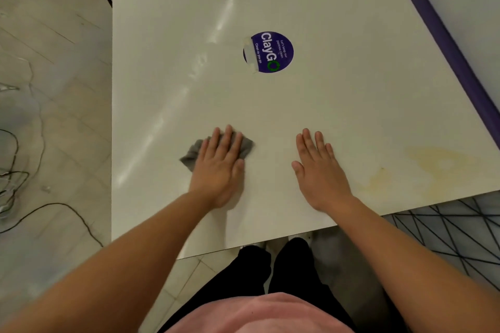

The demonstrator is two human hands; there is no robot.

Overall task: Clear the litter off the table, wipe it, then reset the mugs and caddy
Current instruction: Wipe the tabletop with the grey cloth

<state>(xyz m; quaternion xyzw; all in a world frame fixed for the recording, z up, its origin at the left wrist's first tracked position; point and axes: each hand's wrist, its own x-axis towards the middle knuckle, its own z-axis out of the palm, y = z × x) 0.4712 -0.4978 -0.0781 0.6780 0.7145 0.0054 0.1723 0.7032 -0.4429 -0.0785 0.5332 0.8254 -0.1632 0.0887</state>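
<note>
Purple "ClayGo" sticker (268,52), perhaps "Clean as you go", on table (351,103).

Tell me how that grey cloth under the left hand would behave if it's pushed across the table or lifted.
The grey cloth looks crumpled and thin, so it would likely flop when lifted. Pressed flat under the left hand, it should probably slide easily on the glossy white table, though its loose corners may bunch or fold.
</note>
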